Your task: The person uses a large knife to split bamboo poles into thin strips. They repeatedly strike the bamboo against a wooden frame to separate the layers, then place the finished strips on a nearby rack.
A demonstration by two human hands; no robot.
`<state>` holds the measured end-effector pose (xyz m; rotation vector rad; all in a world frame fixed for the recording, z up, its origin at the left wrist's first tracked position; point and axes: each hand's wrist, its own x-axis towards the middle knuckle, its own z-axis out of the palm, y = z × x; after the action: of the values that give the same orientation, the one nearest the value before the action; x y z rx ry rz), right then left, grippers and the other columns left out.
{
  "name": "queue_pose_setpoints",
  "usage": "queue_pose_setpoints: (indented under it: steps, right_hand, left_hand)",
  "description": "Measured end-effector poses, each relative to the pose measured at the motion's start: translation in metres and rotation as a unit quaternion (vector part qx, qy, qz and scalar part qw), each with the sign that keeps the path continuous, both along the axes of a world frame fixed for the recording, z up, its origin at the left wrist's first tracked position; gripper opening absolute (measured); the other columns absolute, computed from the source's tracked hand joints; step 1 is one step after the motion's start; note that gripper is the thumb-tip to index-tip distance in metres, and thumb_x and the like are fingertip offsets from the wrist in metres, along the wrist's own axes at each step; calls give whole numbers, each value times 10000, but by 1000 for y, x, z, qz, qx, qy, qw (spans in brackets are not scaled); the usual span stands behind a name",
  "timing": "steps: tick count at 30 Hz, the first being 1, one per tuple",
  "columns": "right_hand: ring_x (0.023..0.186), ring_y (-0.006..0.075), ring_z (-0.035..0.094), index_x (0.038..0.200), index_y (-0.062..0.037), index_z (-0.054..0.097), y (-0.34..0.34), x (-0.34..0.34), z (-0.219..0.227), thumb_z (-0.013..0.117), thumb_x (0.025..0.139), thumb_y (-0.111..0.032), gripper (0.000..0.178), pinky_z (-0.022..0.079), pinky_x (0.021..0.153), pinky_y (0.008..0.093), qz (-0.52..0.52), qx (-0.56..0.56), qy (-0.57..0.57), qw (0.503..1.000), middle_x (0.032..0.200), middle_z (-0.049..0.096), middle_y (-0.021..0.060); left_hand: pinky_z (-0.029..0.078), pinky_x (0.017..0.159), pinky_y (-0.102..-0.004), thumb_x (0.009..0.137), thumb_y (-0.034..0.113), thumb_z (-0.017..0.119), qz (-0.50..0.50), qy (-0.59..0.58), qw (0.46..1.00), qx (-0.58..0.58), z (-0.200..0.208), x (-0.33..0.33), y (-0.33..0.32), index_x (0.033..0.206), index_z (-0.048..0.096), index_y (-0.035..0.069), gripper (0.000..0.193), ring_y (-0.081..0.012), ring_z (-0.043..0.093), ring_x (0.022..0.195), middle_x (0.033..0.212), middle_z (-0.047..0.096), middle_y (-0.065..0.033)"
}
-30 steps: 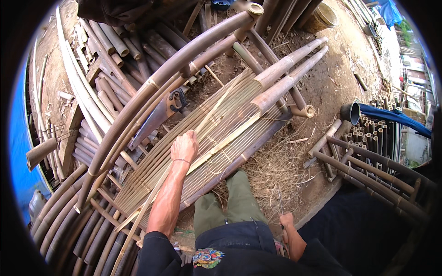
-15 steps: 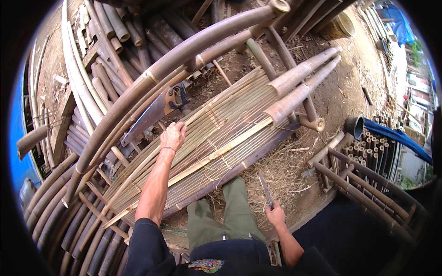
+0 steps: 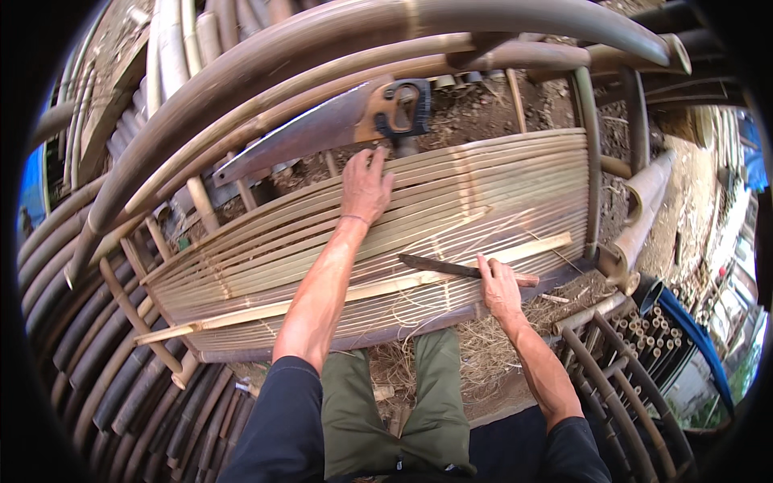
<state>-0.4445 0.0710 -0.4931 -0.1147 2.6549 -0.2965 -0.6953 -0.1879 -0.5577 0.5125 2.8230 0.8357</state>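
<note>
A bamboo bench seat of thin slats (image 3: 515,173) stretches in front of me, framed by bent bamboo poles. Over its far slats, my left hand (image 3: 367,189) is open, its fingers reaching close to a handsaw (image 3: 314,129) with a wood-and-black handle. Whether the fingertips touch the saw cannot be told. My right hand (image 3: 501,291) grips a knife (image 3: 439,266) by its wooden handle, the dark blade pointing left above the near slats. Beneath the knife, a loose pale bamboo strip (image 3: 378,287) lies lengthwise across the seat.
A thick curved bamboo rail (image 3: 241,68) arches along the far side. Dark bamboo poles (image 3: 105,386) are stacked at the left. Shavings (image 3: 491,346) litter the ground near my legs. A bamboo frame (image 3: 620,370) and bundled cut bamboo (image 3: 644,334) stand at the right.
My left hand has moved right and opened from a closed shape, nearing the saw. My right hand has brought the knife up from beside my leg to over the slats. The view has turned.
</note>
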Motion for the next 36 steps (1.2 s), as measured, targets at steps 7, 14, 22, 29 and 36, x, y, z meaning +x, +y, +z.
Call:
queue_pose_setpoints:
  steps: [7, 14, 22, 29, 36]
  right_hand:
    - [1263, 397, 406, 1397, -57, 413, -96, -114, 32, 626, 762, -104, 672, 358, 1066, 478, -4, -78, 69, 995, 1338, 435, 182]
    - [1171, 351, 492, 1277, -48, 532, -250, -252, -37, 628, 861, -174, 445, 408, 988, 437, 121, -151, 109, 975, 1195, 564, 155]
    - [902, 352, 500, 947, -7, 565, -264, -265, -20, 615, 803, -134, 198, 411, 810, 449, 96, -240, 97, 961, 901, 515, 148]
    - [798, 359, 486, 863, 10, 521, -256, -276, 8, 555, 745, -176, 222, 390, 735, 452, 80, -195, 69, 975, 812, 468, 174]
    - [805, 348, 501, 862, 5, 520, -256, -272, 20, 542, 723, -125, 192, 388, 744, 433, 64, -183, 89, 977, 811, 483, 163]
  left_hand:
    - [331, 1061, -482, 884, 249, 631, 233, 58, 971, 0, 33, 26, -118, 1351, 458, 11, 552, -376, 398, 1252, 1316, 425, -196]
    - [210, 1141, -521, 928, 405, 545, 488, -14, 846, -213, 25, 40, -372, 1467, 313, 21, 701, -437, 217, 1396, 1497, 243, -276]
    - [188, 1161, -517, 952, 521, 443, 455, -97, 859, -213, 24, 38, -467, 1438, 394, 38, 687, -434, 191, 1424, 1527, 226, -260]
    - [208, 1154, -514, 958, 499, 459, 454, -18, 874, -172, 35, 33, -456, 1412, 435, 42, 645, -455, 207, 1406, 1505, 269, -271]
    - [215, 1151, -515, 947, 512, 468, 438, -16, 886, -152, 42, 34, -458, 1410, 448, 53, 653, -447, 202, 1414, 1512, 259, -271]
